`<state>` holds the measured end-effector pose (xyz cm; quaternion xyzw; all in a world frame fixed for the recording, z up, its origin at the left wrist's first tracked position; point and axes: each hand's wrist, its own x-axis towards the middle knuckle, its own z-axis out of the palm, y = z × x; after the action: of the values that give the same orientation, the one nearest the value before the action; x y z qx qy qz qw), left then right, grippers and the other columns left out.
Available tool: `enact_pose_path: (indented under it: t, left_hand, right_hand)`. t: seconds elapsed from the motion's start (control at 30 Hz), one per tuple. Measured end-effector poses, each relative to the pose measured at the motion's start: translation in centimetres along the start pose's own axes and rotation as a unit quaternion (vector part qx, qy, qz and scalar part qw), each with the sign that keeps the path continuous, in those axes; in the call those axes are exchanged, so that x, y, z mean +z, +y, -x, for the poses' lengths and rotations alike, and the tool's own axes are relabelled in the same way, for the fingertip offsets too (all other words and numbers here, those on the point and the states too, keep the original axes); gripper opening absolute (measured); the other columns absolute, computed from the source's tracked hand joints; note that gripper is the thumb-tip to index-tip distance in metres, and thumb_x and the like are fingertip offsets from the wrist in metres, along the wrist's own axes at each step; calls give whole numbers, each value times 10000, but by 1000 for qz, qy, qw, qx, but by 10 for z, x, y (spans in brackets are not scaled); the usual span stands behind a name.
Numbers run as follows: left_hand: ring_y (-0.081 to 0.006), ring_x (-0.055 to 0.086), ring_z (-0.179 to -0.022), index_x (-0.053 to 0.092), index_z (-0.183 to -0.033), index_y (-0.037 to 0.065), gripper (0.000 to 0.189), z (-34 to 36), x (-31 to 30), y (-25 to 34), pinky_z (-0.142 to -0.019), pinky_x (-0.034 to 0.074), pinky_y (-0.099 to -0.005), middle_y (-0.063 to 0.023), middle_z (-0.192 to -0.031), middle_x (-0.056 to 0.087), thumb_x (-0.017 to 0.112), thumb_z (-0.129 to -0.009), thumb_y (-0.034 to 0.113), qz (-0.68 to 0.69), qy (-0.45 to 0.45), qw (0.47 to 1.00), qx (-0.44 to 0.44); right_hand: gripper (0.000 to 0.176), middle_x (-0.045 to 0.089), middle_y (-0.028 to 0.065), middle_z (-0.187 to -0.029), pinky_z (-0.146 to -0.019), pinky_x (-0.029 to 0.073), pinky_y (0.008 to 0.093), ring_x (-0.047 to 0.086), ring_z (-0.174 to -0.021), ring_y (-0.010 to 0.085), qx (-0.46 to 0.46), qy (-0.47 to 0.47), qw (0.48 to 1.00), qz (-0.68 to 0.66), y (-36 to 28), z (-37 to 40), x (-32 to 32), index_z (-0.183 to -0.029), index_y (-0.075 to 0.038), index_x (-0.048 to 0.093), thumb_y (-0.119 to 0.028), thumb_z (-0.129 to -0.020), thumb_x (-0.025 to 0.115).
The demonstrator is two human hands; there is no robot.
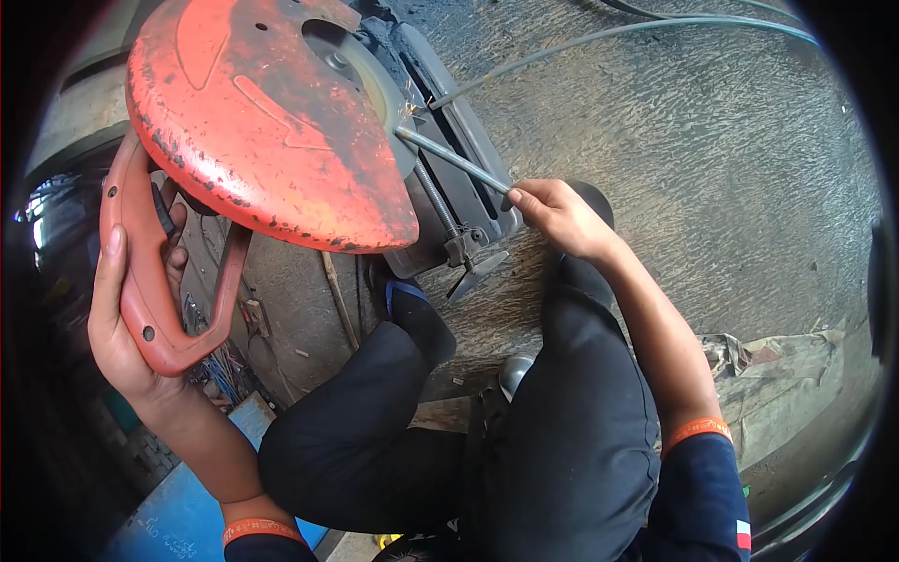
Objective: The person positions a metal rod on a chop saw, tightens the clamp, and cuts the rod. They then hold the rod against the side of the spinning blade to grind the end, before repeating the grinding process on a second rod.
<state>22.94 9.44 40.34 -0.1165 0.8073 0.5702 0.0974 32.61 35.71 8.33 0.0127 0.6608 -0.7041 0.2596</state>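
Observation:
A red cut-off saw with a chipped guard fills the upper left. My left hand is wrapped round its red handle, with fingers near the black trigger. On the right, my right hand grips the near end of a thin metal rod. The rod's far end touches the edge of the saw's disc, and small sparks show there. Beneath the rod lies the dark saw base, with a threaded clamp screw along it.
My bent legs are below the saw. A grey cable crosses the wet-looking floor at the top. A blue board lies at the lower left, a stick under the saw, and a crumpled cloth at the right.

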Motion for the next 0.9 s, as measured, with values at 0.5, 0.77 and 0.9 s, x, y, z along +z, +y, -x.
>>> enact_pose_path:
  t: [0.5,0.77,0.9]
  left_hand:
    - [-252,611,-947,459,-1270,-61,464,1,17,-2,-830,544,-377,-179,-1089,611,564,-900,200,56,74,996,14]
    - [-265,608,-953,456,-1277,-67,475,2,12,-1,-866,524,-373,-187,-1124,600,572,-898,193,30,47,998,12]
    - [-264,639,-878,466,-1255,-87,455,2,15,-1,-842,534,-347,-200,-1093,615,570,-899,176,25,59,998,16]
  right_hand:
    - [213,543,228,-631,-557,446,412,539,-568,394,-67,142,979,132,-17,7,6,-952,-1,644,-198,-903,580]
    - [222,589,244,-718,-574,480,393,600,-635,390,-106,180,967,148,-12,8,9,-997,-2,664,-182,-868,641]
    - [222,595,242,-737,-574,482,408,605,-652,391,-144,190,959,155,-2,5,11,-989,5,663,-179,-864,646]
